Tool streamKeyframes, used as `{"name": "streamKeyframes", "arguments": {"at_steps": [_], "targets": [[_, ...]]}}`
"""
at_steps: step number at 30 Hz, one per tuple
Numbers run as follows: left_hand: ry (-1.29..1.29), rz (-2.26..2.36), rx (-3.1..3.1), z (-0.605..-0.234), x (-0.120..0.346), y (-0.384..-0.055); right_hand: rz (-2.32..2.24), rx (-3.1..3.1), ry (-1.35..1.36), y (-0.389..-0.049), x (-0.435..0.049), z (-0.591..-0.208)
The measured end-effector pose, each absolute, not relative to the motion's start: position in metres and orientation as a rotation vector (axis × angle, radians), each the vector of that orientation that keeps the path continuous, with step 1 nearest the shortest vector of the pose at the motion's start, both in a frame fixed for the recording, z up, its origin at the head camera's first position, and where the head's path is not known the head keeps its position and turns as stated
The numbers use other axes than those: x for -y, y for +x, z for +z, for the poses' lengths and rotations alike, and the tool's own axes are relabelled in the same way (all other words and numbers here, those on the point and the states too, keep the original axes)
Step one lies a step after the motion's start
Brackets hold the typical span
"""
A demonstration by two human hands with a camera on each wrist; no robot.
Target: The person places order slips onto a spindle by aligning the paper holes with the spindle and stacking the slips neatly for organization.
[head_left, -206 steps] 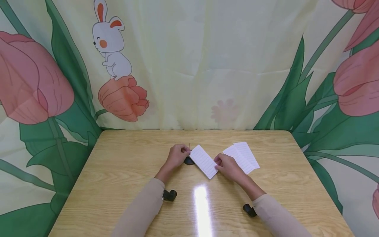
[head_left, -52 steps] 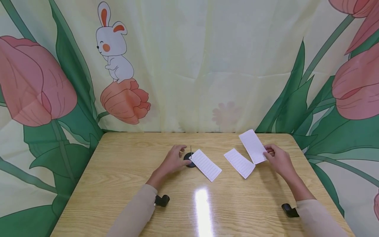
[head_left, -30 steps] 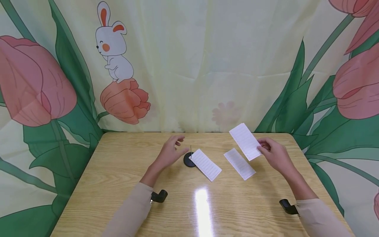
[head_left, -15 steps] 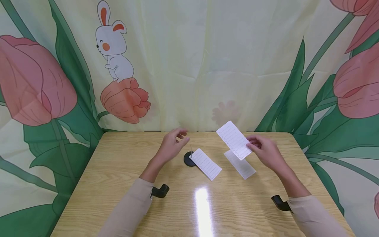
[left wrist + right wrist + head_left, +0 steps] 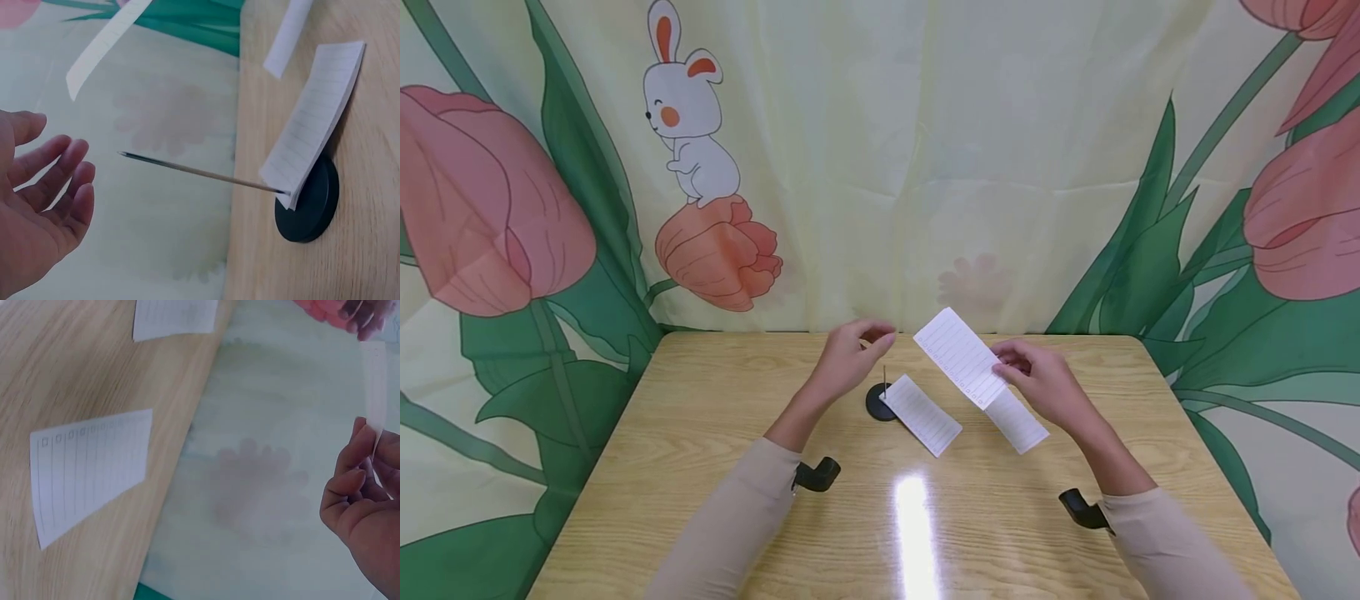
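My right hand (image 5: 1037, 379) pinches a white lined paper slip (image 5: 958, 358) between thumb and fingers, up above the table. In the right wrist view this slip (image 5: 375, 381) appears nearly edge-on. My left hand (image 5: 850, 358) hovers with loosely bent fingers, holding nothing, close to the raised slip's far corner but apart from it. Below it stands a bill spike with a round black base (image 5: 877, 403) and a thin upright pin (image 5: 187, 169). Lined slips (image 5: 322, 106) are pierced on the pin, low down at the base. Another slip (image 5: 1021, 423) lies on the table, partly covered by the held one.
The wooden table (image 5: 722, 417) carries a bright light reflection (image 5: 913, 533) near its front. Behind it hangs a curtain (image 5: 850, 167) printed with tulips and a rabbit. Black wrist cameras (image 5: 818, 475) sit on both forearms.
Both hands earlier held the slip at the spike. Since then my right hand has lifted a slip off the right-hand pair and carried it left; my left hand let go and rose above the spike.
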State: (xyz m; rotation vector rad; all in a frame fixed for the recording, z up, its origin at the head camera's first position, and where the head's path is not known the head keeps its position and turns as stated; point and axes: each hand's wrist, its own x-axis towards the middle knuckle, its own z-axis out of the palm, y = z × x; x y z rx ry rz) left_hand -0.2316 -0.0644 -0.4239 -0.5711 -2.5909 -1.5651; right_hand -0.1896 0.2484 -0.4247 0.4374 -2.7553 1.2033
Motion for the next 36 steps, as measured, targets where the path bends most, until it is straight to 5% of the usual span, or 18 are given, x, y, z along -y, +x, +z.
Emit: {"name": "streamKeyframes", "arguments": {"at_steps": [36], "targets": [[-0.405,-1.653,2.629,-0.436,0.066,-0.235,1.291,2.831,0.490,-0.196,-0.209,-0.439]]}}
